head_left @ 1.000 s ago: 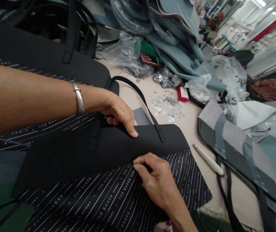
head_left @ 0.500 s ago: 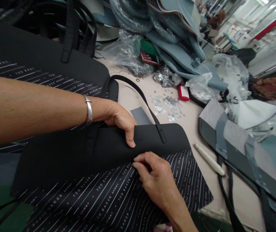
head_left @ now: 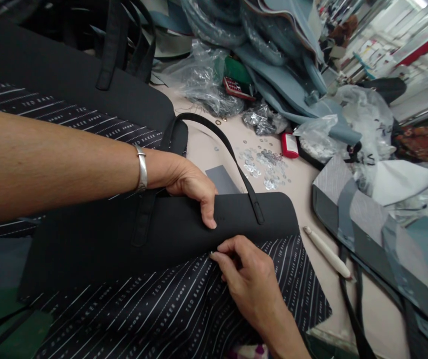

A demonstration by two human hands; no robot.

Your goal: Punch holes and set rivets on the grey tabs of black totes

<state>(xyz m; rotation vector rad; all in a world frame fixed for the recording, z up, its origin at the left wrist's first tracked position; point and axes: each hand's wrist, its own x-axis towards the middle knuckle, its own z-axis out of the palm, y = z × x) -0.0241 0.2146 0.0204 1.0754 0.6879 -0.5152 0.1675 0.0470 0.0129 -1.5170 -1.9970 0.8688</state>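
Observation:
A black bag panel (head_left: 87,239) with a thin strap handle (head_left: 225,139) lies across the front, its striped, lettered lining (head_left: 184,304) spread below it. My left hand (head_left: 195,192) grips the panel's top edge, thumb pressed on the front and fingers hidden behind. Just under that thumb, my right hand (head_left: 249,271) is pinched closed where the panel's lower edge meets the lining. Whatever sits between its thumb and forefinger is too small to name. A small grey sheet (head_left: 223,179) shows behind the panel's top edge.
Small metal washers (head_left: 268,164) lie scattered on the pale table beyond the panel. A white-handled tool (head_left: 328,253) rests to the right, beside a grey bag piece (head_left: 371,234). Another black bag panel (head_left: 68,70) lies at upper left. Plastic bags (head_left: 199,75) and blue-grey pieces (head_left: 274,75) are heaped behind.
The view has shifted slightly. My left hand keeps its hold on the panel; my right hand stays at the seam, its thumb and forefinger tips slightly shifted.

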